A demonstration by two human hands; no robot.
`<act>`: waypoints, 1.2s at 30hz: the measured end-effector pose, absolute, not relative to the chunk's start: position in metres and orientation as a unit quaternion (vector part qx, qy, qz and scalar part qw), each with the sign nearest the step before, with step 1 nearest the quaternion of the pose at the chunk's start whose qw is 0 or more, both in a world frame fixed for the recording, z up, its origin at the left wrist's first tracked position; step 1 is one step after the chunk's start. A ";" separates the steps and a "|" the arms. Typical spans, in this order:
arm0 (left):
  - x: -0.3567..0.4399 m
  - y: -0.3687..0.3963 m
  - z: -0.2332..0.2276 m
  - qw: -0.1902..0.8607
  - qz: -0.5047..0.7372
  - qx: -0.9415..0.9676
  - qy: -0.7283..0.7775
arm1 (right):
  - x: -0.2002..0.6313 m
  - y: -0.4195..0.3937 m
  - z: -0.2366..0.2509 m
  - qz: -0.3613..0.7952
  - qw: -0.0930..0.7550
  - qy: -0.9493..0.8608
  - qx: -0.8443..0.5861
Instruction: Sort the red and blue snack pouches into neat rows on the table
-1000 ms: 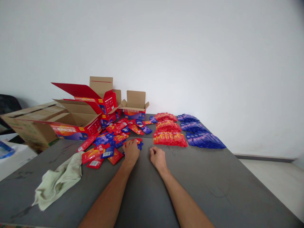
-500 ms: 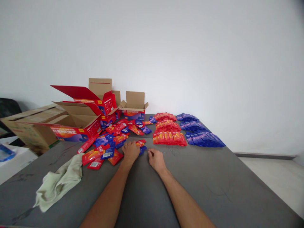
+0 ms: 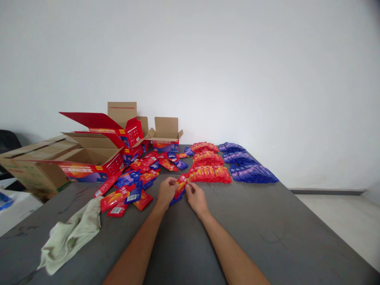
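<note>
Both hands lift a red sachet from the loose pile

A second ago the left hand (image 3: pixel 165 191) lay flat on the mixed sachets and the right hand (image 3: pixel 195 196) rested curled on the grey worktop (image 3: pixel 267 225); now the 2 have come together over the near edge of the pile, which suggests 1 piece has been picked out of the jumble. The red sachet (image 3: pixel 181 183) stands tilted between them, just above a blue sachet (image 3: pixel 175 199), each grip pinching 1 side of it with fingertips pressed together. Both forearms reach straight out, wrists low over the worktop. Beyond lie neat rows of red sachets (image 3: pixel 209 173) and blue sachets (image 3: pixel 252 173), with open cartons (image 3: pixel 97 158) and a pale cloth (image 3: pixel 69 235) to the left.
</note>
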State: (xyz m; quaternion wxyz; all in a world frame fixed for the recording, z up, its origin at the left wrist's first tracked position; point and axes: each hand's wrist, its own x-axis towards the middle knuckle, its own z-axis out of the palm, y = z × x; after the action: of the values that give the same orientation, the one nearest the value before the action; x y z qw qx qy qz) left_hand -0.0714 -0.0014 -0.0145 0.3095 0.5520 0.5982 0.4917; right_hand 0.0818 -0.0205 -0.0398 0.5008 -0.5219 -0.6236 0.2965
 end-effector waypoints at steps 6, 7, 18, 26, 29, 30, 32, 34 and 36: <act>-0.063 -0.009 -0.016 0.463 0.517 0.480 0.537 | 0.087 -0.017 -0.037 0.372 0.592 -0.519 -0.492; -0.062 -0.010 -0.015 0.482 0.504 0.482 0.530 | 0.088 -0.017 -0.036 0.380 0.595 -0.517 -0.484; -0.053 -0.015 -0.013 0.503 0.501 0.521 0.474 | 0.093 -0.024 -0.031 0.441 0.550 -0.530 -0.472; -0.052 -0.019 -0.010 0.498 0.497 0.546 0.455 | 0.092 -0.027 -0.025 0.436 0.535 -0.564 -0.453; -0.051 -0.019 -0.010 0.464 0.513 0.562 0.453 | 0.091 -0.027 -0.025 0.429 0.519 -0.577 -0.462; -0.051 -0.018 -0.010 0.451 0.517 0.565 0.459 | 0.091 -0.027 -0.025 0.428 0.516 -0.579 -0.464; -0.050 -0.017 -0.012 0.436 0.523 0.568 0.463 | 0.090 -0.026 -0.026 0.429 0.515 -0.579 -0.464; -0.050 -0.015 -0.014 0.435 0.532 0.562 0.461 | 0.089 -0.026 -0.026 0.435 0.515 -0.575 -0.464; -0.049 -0.015 -0.015 0.440 0.543 0.549 0.459 | 0.088 -0.028 -0.025 0.446 0.514 -0.568 -0.463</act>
State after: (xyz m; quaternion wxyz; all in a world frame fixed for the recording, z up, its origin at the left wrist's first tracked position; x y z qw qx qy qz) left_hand -0.0488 -0.0145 -0.0153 0.4396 0.5486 0.4590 0.5432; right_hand 0.0875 -0.0279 -0.0252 0.5142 -0.4625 -0.5685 0.4456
